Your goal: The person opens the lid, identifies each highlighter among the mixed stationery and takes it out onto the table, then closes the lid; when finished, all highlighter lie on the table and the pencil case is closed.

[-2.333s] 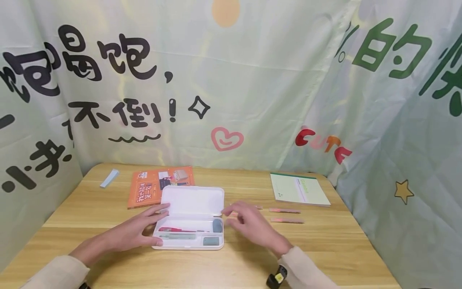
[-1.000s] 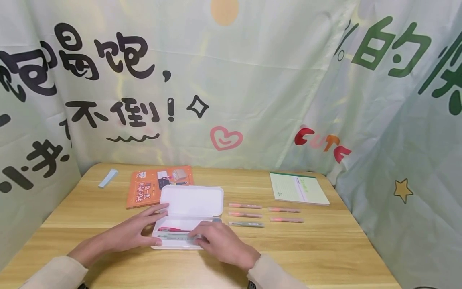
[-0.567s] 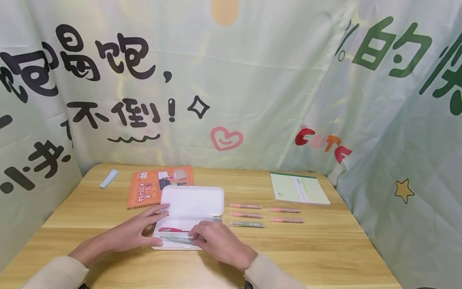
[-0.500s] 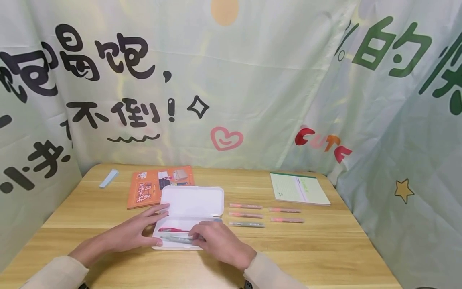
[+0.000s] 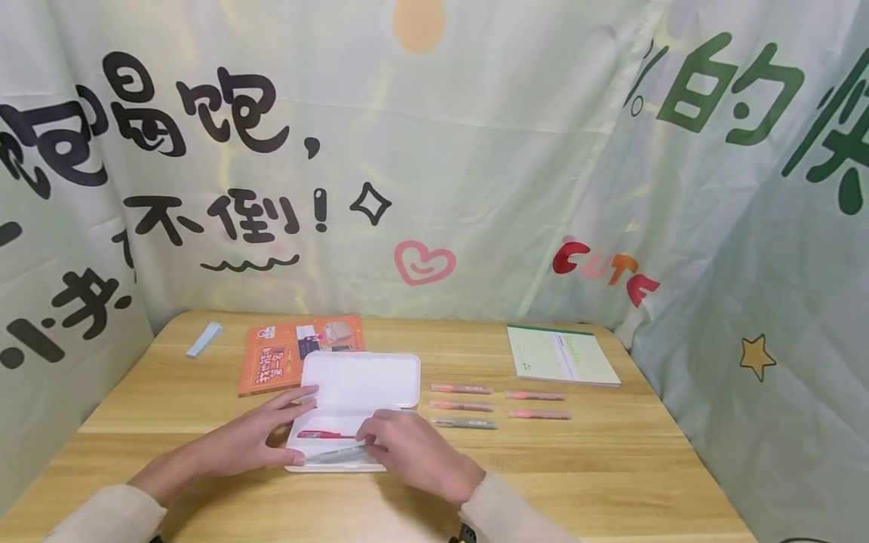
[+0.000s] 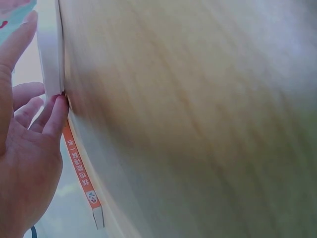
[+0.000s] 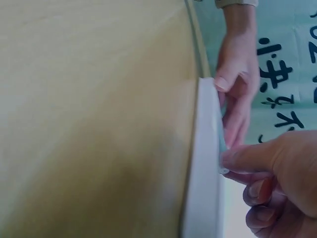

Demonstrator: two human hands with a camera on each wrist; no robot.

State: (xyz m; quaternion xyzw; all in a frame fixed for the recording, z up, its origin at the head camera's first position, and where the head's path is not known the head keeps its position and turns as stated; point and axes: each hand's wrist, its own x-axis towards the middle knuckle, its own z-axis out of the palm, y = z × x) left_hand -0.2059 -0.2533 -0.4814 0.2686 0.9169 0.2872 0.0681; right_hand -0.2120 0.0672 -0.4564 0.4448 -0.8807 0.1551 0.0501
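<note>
A white pencil case (image 5: 361, 381) lies with its lid up in the middle of the table. My left hand (image 5: 254, 437) holds its left end, thumb on the front corner and fingers at the lid's edge; the left wrist view shows the fingertips (image 6: 60, 101) bent against the case. Between thumb and fingers my right hand (image 5: 421, 456) pinches a grey-green pen (image 5: 336, 455), which slants over the front compartment with its left end low near the left thumb. A red pen (image 5: 326, 434) rests in the rear compartment. The right hand covers the case's right part.
Right of the case lie several capped pens, pinkish ones (image 5: 462, 388) and a grey one (image 5: 465, 424). A green-edged notebook (image 5: 563, 354) is at the back right. An orange book (image 5: 274, 360) sits partly behind the lid, and a pale blue strip (image 5: 204, 339) at the back left.
My right hand has come from beside the pens on the table into the case and taken hold of the grey-green pen, which now slants instead of lying flat. The left hand stays put.
</note>
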